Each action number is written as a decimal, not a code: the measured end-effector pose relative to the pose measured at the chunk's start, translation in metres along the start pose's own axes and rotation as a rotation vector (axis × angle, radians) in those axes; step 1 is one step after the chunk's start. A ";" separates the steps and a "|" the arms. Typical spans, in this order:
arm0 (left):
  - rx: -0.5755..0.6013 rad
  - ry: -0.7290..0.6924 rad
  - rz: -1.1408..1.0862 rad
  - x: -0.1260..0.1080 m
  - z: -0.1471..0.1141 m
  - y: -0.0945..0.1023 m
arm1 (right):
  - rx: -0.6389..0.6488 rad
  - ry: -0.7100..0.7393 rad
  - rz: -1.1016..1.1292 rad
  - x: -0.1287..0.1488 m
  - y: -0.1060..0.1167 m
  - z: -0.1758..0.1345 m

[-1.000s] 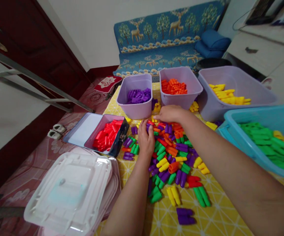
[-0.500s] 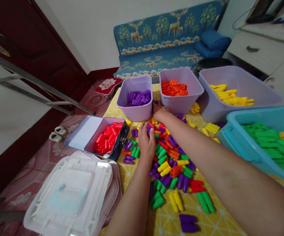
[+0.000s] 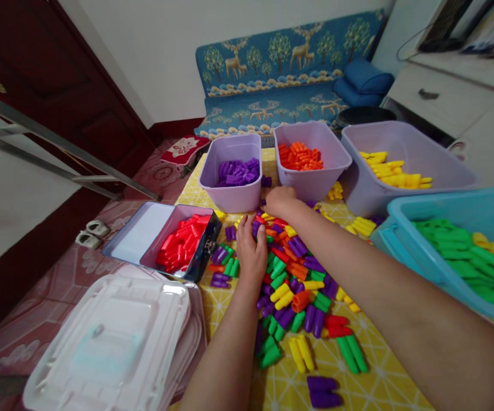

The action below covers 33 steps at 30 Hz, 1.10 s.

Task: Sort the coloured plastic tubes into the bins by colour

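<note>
Loose plastic bullet-shaped blocks (image 3: 289,265) in purple, green, yellow, red and orange lie heaped on the table. My left hand (image 3: 252,251) is at the heap's left side, its fingers and thumb curved around a purple block (image 3: 256,228). Farther back, my right hand (image 3: 281,200) is closed, palm down, in front of the gap between two lilac bins. A bit of purple shows at its fingertips; the rest is hidden by the hand. The near-left lilac bin (image 3: 232,197) contains purple blocks, and the other lilac bin (image 3: 313,181) contains orange ones.
A larger lilac bin (image 3: 358,185) holds yellow blocks. At right, a blue tub (image 3: 405,228) has green and some yellow ones. An open tin box (image 3: 206,245) of red blocks stands left, beside stacked clear lids (image 3: 109,337). The tablecloth (image 3: 281,394) is yellow.
My right hand has drawn back slightly from between the lilac bins towards the heap, uncovering a purple block behind it. My left hand stays at the same place on the heap. The view has shifted slightly.
</note>
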<state>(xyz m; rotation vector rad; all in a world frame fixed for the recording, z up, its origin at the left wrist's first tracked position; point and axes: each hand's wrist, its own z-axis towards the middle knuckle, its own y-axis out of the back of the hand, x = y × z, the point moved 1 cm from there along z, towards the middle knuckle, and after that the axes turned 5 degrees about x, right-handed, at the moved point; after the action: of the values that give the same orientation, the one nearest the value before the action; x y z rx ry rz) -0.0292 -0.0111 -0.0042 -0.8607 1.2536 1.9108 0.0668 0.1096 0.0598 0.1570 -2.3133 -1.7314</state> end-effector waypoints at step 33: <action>-0.024 -0.011 -0.070 0.003 0.002 0.000 | -0.053 -0.105 0.154 -0.079 -0.027 -0.098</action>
<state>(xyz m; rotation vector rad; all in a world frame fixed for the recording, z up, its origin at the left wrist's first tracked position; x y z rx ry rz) -0.0313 -0.0086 -0.0063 -0.8931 1.1809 1.8759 0.1667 0.0293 0.0490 -0.1217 -2.2805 -1.7599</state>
